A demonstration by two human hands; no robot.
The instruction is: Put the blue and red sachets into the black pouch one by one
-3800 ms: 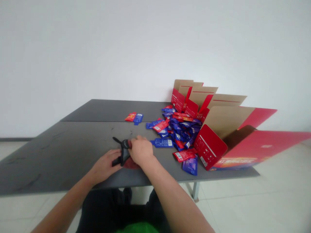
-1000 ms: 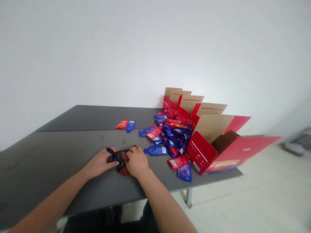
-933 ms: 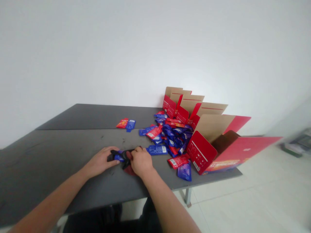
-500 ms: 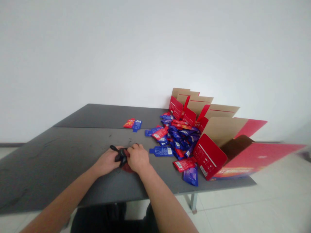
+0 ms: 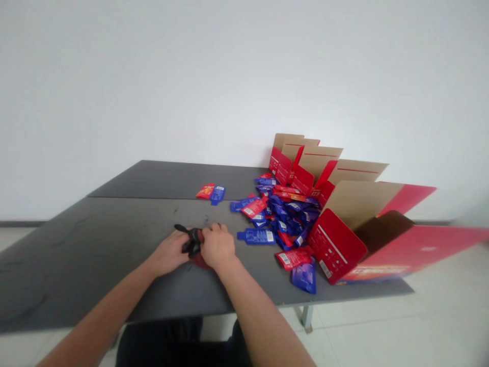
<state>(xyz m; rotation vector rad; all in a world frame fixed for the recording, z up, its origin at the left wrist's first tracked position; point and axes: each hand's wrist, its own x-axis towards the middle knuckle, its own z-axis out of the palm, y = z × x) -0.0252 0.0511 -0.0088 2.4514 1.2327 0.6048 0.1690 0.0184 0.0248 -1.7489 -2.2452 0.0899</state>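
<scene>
My left hand is closed around a black looped object whose exact kind I cannot make out; a thin loop sticks out on its far left side. Close beside it, my right hand has its fingers curled against a dark red piece, mostly hidden beneath the hands. Both hands rest low over the dark grey table. To the right of my right hand lies a flat blue pouch with a white label. A red pouch and a blue pouch lie side by side beyond the hands.
A heap of blue and red pouches spreads across the table's right part. Several open red cardboard boxes stand in a row along the right edge, flaps raised. Behind the table is a white wall.
The view has shifted slightly, so the boxes and pouches appear a little farther right. Both hands stay together at the same spot; the black object has tilted slightly.
</scene>
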